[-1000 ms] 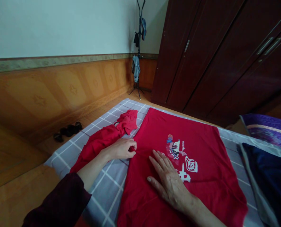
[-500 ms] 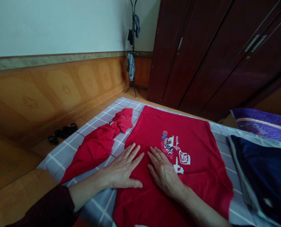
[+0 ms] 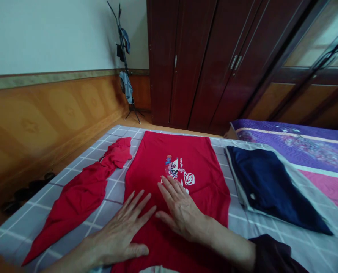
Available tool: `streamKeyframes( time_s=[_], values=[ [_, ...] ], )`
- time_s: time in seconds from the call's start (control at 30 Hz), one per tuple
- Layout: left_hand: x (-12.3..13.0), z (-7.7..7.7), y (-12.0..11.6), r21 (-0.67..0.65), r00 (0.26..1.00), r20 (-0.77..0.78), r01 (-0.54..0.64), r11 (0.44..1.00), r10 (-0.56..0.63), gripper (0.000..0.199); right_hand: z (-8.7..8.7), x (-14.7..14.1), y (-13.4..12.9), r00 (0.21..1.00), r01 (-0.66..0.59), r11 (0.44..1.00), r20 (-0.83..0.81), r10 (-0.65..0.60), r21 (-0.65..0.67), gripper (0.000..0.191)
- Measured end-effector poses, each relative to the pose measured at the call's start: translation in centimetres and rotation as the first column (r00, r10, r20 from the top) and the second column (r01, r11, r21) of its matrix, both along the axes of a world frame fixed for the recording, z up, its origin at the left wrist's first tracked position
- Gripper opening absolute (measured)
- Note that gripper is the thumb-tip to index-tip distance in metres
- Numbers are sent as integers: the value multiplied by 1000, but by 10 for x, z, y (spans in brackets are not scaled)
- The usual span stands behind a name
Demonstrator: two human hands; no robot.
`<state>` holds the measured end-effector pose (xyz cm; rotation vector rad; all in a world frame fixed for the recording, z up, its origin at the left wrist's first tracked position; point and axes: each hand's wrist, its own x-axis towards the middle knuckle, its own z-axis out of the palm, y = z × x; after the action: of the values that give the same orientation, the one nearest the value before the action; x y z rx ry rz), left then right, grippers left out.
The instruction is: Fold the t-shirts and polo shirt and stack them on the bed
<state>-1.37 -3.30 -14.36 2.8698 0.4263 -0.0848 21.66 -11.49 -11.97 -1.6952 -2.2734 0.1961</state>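
Red printed shirt (image 3: 150,178), one: laid out on a grey checked bed sheet (image 3: 115,191), beneath and beyond both hands, its far edge well ahead of the fingertips. Chest print (image 3: 173,167) of a multicoloured figure with white characters, the lower part covered by the right hand.

Left hand (image 3: 127,223): palm down, fingers fanned apart, thumb out to the side; fingers over the shirt's left part, wrist beyond its edge above the sheet.

Right hand (image 3: 181,210): palm down near the shirt's middle, fingers extended and closer together, thumb held apart and pointing toward the left hand. Dark sleeve (image 3: 272,254) at the forearm.

Red crumpled garment (image 3: 80,189), one: left of the shirt, lying lengthwise, apart from it.

Navy folded garment (image 3: 265,182), one: right of the shirt, on top of a grey layer.

Surroundings: purple floral bedding (image 3: 271,131), far right; dark red wardrobe (image 3: 200,68), behind; black coat stand (image 3: 125,62), in the corner, hung with a cap and clothing.
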Motion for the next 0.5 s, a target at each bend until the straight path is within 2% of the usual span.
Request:
streamKeyframes(
  time_s=[0.07, 0.17, 0.3, 0.4, 0.5],
  values=[
    [-2, 2, -3, 35, 1000, 15, 18, 999, -19, 84, -7, 17, -26, 999, 26, 999, 31, -25, -39, 72],
    [-10, 3, -7, 54, 998, 34, 58, 997, -59, 83, -31, 48, -75, 990, 119, 992, 88, -114, -47, 77],
    [-25, -9, -12, 37, 988, 104, 107, 994, -111, 82, -54, 73, -130, 953, 253, 963, 152, -264, 89, 79],
    [-23, -19, -22, 55, 971, 145, 183, 982, -189, 76, -52, 75, -141, 934, 314, 943, 141, -327, 107, 76],
    [-6, -18, -36, 149, 932, 166, 300, 942, -323, 65, -40, 79, -117, 935, 330, 942, 119, -335, 64, 71]
  ],
)
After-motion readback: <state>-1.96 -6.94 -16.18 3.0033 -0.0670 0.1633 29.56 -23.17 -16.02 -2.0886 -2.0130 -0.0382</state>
